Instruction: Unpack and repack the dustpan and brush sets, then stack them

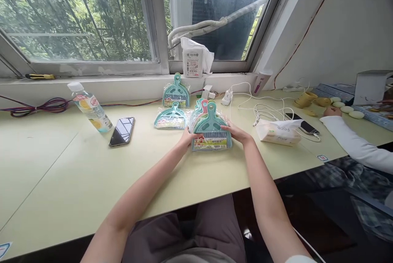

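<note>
Both my hands hold a stack of plastic-wrapped mini dustpan and brush sets [211, 130] standing upright on the table. The front set is teal, and a pink handle shows among those behind it. My left hand [188, 137] grips the stack's left edge with the thumb across the front. On its right edge, my right hand [233, 131] is closed with fingers over the wrapper. Just left of the stack, another teal dustpan set [171, 117] leans low on the table. Behind that one, a further wrapped dustpan set [176, 93] stands against the wall under the window.
To the left are a drink bottle [92, 109], a phone [122, 131] and coiled cables [39, 107]. A tissue pack [278, 132], white charging cables [264, 111] and another phone [302, 124] lie right. Beyond them, a co-worker's sleeved arm [353, 140] rests near yellow pieces [337, 104].
</note>
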`<state>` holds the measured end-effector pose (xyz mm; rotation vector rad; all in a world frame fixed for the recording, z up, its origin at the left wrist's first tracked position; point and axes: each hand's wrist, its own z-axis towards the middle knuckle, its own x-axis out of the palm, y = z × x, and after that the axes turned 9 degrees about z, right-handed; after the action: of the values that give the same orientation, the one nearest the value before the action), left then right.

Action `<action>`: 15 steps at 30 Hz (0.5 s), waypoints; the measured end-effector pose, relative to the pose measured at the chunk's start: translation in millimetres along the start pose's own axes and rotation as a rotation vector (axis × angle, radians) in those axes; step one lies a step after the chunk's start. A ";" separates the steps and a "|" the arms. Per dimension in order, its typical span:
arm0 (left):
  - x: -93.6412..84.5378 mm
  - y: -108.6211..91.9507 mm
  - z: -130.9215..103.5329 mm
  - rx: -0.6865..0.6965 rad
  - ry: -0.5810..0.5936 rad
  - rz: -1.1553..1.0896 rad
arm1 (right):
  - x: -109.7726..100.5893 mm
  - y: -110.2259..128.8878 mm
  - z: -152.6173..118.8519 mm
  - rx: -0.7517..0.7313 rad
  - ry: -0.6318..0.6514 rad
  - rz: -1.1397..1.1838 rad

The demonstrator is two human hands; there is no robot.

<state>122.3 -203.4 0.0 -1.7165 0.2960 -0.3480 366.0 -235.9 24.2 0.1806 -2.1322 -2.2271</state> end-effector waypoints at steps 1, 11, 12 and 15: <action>-0.6 0.8 -0.9 0.019 -0.007 0.014 | 3.8 -1.9 -2.1 0.002 0.014 0.040; -13.6 -13.3 -14.3 0.604 0.043 0.334 | 19.0 0.7 -21.7 -0.250 -0.128 0.064; -16.1 -13.9 -15.3 0.624 0.048 0.367 | 19.7 0.3 -23.5 -0.247 -0.101 0.069; -23.0 -13.0 -16.6 0.641 0.022 0.456 | 20.0 -1.8 -25.7 -0.198 -0.043 0.103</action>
<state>94.7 -207.4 14.0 -0.9804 0.5166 -0.1022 349.3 -263.6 20.4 0.0135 -1.8768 -2.3826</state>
